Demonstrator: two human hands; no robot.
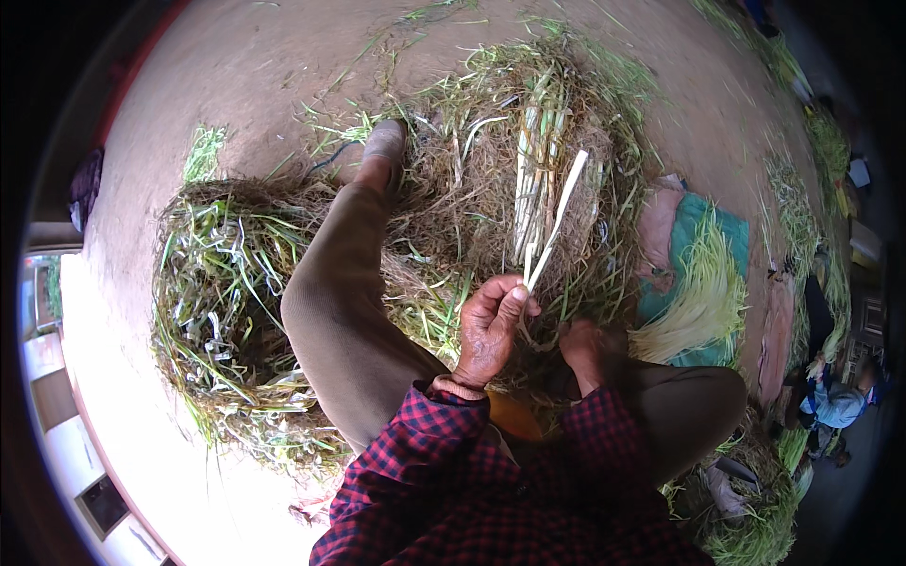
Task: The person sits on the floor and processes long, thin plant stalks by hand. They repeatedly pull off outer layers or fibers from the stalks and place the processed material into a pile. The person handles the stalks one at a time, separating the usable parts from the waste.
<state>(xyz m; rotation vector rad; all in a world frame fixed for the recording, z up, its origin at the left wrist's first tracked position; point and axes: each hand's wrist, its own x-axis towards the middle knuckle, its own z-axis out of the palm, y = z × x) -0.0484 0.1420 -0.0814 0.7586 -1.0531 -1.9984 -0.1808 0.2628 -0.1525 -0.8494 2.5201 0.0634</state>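
Observation:
Pinched between the thumb and fingers of my left hand [493, 322] are pale, peeled plant stalks [564, 201], their cut ends pointing up and away from me. Just to the right, my right hand [586, 347] is low over the dark trimmings, blurred and partly in shadow; whether it holds anything cannot be told. Beyond both hands, a bundle of long whitish-green stalks [534, 170] lies on a heap of brown roots and leaf scraps [453, 205]. At the right, a pile of pale yellow-green stalks or leaves [697, 304] rests on a teal sheet [732, 230].
My bent legs flank the work, with one shoe [386, 141] on the heap. A large mound of leafy waste [226, 304] lies left. Pink cloth [658, 226] touches the teal sheet. At the far right, a seated person [839, 405] is near more greens [793, 205].

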